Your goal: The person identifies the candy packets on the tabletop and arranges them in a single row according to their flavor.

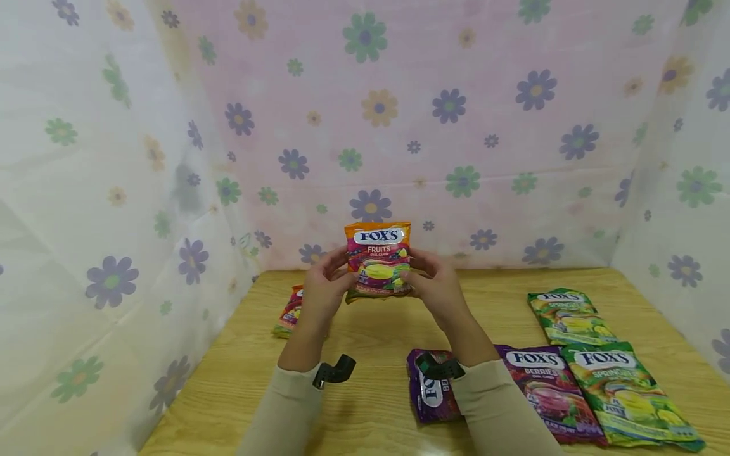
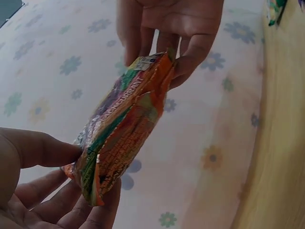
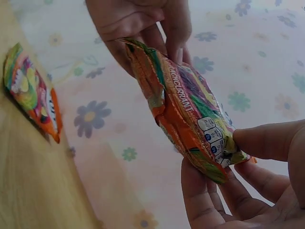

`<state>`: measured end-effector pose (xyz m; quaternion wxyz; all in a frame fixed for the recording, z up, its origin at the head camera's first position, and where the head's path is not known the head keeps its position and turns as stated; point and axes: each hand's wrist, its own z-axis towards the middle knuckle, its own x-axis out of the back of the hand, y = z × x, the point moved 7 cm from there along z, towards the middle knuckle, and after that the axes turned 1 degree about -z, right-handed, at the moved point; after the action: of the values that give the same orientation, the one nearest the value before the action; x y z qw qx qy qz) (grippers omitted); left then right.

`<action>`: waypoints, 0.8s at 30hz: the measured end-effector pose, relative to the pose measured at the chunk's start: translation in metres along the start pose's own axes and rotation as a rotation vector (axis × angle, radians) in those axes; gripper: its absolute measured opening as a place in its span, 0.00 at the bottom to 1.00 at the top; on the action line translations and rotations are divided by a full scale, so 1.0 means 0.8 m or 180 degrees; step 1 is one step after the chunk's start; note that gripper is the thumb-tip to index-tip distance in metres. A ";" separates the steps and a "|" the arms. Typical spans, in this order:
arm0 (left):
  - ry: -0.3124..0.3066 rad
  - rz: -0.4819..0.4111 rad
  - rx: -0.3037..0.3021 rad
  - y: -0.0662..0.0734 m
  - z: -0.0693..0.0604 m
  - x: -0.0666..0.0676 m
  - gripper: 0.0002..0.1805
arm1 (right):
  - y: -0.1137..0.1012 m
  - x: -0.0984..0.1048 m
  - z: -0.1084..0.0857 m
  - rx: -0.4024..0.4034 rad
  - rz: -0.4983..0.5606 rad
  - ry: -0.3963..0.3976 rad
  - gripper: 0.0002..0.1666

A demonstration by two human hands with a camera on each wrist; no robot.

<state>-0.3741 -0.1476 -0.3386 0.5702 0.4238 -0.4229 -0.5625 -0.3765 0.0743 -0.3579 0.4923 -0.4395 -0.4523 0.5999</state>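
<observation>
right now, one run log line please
left hand: holds fruits bag at left edge | right hand: holds its right edge | bag: raised above table | on table: second fruits bag, berries bags, green bags

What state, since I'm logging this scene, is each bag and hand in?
Held Fruits bag: raised above the table, label upright.
Left hand: pinching that bag's left edge.
Right hand: pinching its right edge.
Other Fruits bag: lying face up.
Left Berries bag: lying with lettering sideways, partly hidden.
Right Berries bag: lying face up.
Near green bag: lying face up.
Far green bag: lying face up.
</observation>
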 end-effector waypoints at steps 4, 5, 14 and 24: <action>0.0018 0.0159 0.0037 0.000 0.004 0.011 0.29 | 0.012 -0.009 0.001 -0.0074 0.0006 0.0041 0.31; 0.0036 0.0182 0.0066 -0.001 0.005 0.013 0.29 | 0.015 -0.012 0.001 -0.0100 0.0014 0.0047 0.32; 0.0112 0.0238 0.0403 -0.023 0.011 0.028 0.29 | 0.041 -0.031 0.002 -0.0252 0.0132 0.0097 0.33; 0.0140 0.0600 0.0550 -0.037 0.013 0.036 0.30 | 0.058 -0.044 0.001 -0.0274 0.0262 -0.0005 0.29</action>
<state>-0.3924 -0.1771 -0.3636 0.5911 0.4419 -0.4951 -0.4585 -0.3819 0.0346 -0.3999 0.4476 -0.4779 -0.4596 0.6000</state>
